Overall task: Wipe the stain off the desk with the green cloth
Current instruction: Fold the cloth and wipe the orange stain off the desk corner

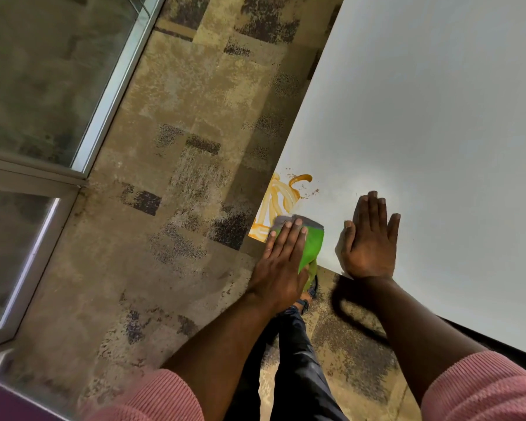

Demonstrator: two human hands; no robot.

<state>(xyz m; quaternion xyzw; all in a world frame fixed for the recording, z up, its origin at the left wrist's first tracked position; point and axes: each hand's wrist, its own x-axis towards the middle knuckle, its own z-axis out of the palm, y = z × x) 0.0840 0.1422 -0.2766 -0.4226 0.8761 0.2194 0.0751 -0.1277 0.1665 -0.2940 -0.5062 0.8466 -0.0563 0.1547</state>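
An orange-yellow smeared stain (pixel 281 199) lies at the near left corner of the white desk (pixel 431 123). The green cloth (pixel 313 244), with a grey edge, sits on the desk just below the stain and hangs a little over the desk's edge. My left hand (pixel 281 262) lies flat on the cloth, fingers together, pressing it down. My right hand (pixel 371 238) rests flat on the bare desk to the right of the cloth, fingers spread slightly and holding nothing.
Patterned brown carpet (pixel 179 192) covers the floor left of the desk. A glass partition with a metal frame (pixel 110 95) stands at the far left. My dark trouser leg (pixel 295 360) and a foot show below the desk corner.
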